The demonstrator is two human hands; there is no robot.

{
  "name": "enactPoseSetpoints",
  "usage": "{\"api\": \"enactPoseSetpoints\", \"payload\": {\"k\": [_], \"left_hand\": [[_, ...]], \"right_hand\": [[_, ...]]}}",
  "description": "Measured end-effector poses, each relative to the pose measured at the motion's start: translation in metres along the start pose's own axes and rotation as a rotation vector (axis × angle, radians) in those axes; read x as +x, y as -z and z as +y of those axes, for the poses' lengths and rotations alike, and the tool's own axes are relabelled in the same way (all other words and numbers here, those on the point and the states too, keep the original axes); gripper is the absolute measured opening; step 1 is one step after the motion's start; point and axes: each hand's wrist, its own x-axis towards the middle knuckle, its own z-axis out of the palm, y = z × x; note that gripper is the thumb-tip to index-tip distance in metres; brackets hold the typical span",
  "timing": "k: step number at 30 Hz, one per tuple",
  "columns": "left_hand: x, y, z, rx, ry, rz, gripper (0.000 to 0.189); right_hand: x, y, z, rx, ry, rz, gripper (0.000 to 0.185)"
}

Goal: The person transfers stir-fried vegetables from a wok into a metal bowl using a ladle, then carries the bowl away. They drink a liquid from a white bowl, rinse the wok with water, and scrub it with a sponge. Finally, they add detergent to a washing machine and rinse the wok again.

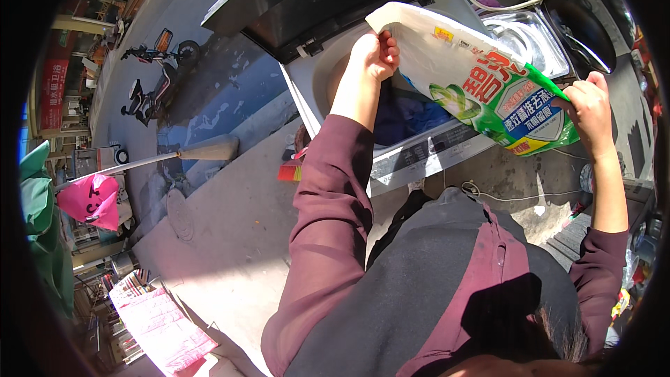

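Note:
A green and white plastic bag of laundry detergent (pixel 481 84) is stretched between my hands, over an open top-loading washing machine (pixel 429 153). My left hand (pixel 378 56) is closed on the bag's white end, above the drum. With its fingers bent, my right hand (pixel 587 104) grips the green end, out past the machine's front edge. Dark blue and purple clothes (pixel 413 115) lie in the drum, partly hidden by the bag. The raised black lid (pixel 340 5) stands behind the drum opening. The contents of the bag cannot be seen.
A pale hose (pixel 515 8) runs by a clear plastic tray (pixel 556 57), right of the machine. A broom with red and yellow bristles (pixel 289 172) is at its left. Farther left are a parked motorbike (pixel 157 81) and a pink quilted cloth (pixel 159 324). A thin cable (pixel 523 199) crosses the floor.

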Motion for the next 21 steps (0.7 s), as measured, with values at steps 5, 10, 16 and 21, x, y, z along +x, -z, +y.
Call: {"api": "enactPoseSetpoints", "payload": {"k": [5,10,16,21], "left_hand": [[0.014,0.010,-0.002,-0.006,0.065,0.022,0.029],[0.024,0.010,0.000,0.050,0.113,0.038,0.029],[0.033,-0.003,0.002,-0.003,0.080,0.043,0.029],[0.033,-0.006,0.002,0.043,0.002,0.046,0.029]], "right_hand": [[0.010,-0.002,-0.001,0.016,0.006,-0.033,0.021],[0.013,-0.005,0.000,0.002,-0.002,-0.054,0.022],[0.019,-0.005,-0.001,-0.002,0.000,-0.071,0.025],[0.020,-0.005,-0.001,-0.002,-0.036,-0.070,0.027]]}}
